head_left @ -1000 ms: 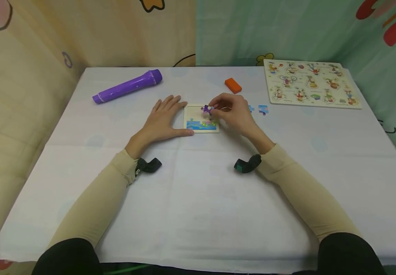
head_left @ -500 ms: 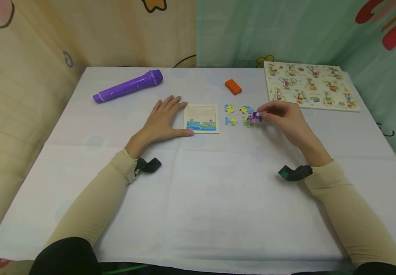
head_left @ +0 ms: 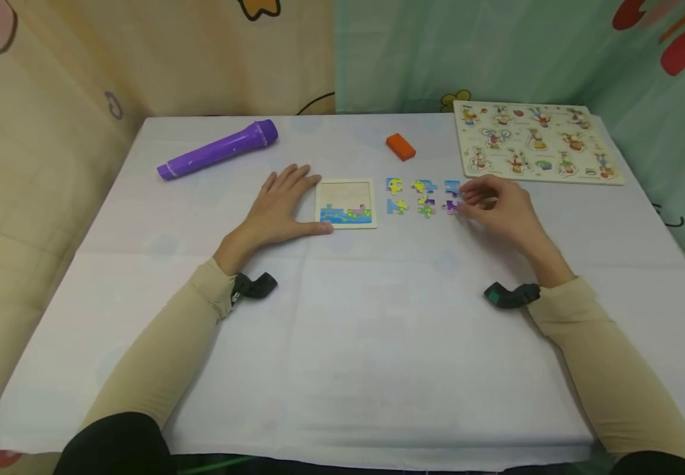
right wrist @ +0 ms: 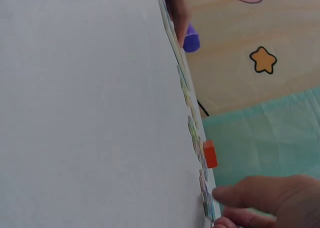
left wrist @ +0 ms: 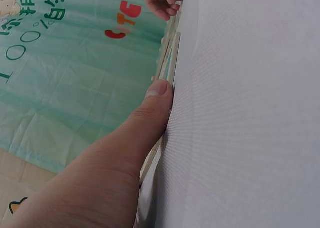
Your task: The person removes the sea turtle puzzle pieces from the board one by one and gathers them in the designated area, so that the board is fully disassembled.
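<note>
Purple piece [head_left: 451, 207]: it lies loose, so if my right grip [head_left: 499, 208] moves sideways, I may push it against the green piece [head_left: 425, 212] or turn the blue piece [head_left: 452, 187].
Thin edges: the pieces lie flat on the bench [head_left: 342, 343], so my fingertips could slip when lifting one.
Wooden frame [head_left: 375, 204]: if my left grip [head_left: 277, 211] presses unevenly, it could slide.
Right grip: fingers loosely bent, thumb a little apart from them; it seems to hold nothing.
Left grip: fingers spread, holding nothing, thumb at the frame's near left corner.
Purple piece to right grip: just beside my thumb tip, on the frame's side; whether they touch, I cannot tell.
</note>
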A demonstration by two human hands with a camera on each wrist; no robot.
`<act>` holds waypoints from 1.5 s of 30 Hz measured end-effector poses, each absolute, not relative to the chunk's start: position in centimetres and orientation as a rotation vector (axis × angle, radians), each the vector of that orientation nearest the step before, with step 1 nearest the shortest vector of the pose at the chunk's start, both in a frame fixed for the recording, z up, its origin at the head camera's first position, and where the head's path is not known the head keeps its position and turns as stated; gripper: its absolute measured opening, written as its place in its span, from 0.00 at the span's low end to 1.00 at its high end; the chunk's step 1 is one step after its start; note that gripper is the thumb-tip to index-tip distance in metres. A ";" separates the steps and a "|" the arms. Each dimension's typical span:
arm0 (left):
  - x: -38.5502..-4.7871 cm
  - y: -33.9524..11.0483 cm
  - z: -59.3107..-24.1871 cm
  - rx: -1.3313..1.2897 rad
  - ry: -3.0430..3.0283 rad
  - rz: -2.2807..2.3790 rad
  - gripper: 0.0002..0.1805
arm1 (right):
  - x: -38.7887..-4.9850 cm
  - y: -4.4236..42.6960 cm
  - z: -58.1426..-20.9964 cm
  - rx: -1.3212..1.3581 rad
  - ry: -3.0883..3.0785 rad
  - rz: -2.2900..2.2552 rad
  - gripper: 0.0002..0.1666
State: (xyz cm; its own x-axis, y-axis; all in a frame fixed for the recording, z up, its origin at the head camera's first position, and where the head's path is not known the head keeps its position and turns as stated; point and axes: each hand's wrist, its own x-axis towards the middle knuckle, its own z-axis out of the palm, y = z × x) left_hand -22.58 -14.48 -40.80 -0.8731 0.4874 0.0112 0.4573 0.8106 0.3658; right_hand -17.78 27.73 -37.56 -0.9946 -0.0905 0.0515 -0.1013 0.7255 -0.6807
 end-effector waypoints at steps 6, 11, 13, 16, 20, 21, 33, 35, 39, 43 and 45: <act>-22.5 -14.4 -40.6 0.771 2.914 0.557 0.60 | -17.5 27.2 -37.8 0.219 -2.901 1.041 0.20; -22.5 -14.5 -40.6 0.770 2.913 0.548 0.60 | -17.4 27.2 -37.9 0.252 -2.886 0.980 0.17; -22.5 -14.5 -40.6 0.769 2.912 0.546 0.60 | -17.3 27.2 -37.9 0.260 -2.884 0.955 0.16; -22.5 -14.5 -40.6 0.769 2.912 0.548 0.60 | -17.3 27.3 -37.9 0.263 -2.883 0.932 0.14; -22.6 -14.5 -40.6 0.768 2.910 0.550 0.60 | -17.2 27.2 -37.8 0.259 -2.882 0.935 0.14; -22.6 -14.5 -40.6 0.767 2.910 0.550 0.60 | -17.2 27.2 -37.8 0.260 -2.881 0.937 0.14; -22.5 -14.6 -40.8 0.770 2.903 0.565 0.61 | -17.4 23.1 -38.0 0.342 -2.649 1.119 0.13; -22.5 -14.6 -40.7 0.768 2.901 0.566 0.61 | -17.7 20.9 -38.2 0.439 -2.661 1.170 0.15; -22.5 -14.6 -40.7 0.775 2.904 0.574 0.60 | -18.4 15.9 -38.4 0.601 -2.674 1.285 0.21; -22.5 -14.6 -40.7 0.781 2.912 0.591 0.60 | -19.5 11.9 -38.4 0.698 -2.709 1.309 0.22; -22.4 -14.6 -40.8 0.778 2.911 0.600 0.59 | -20.1 10.6 -38.5 0.713 -2.751 1.305 0.23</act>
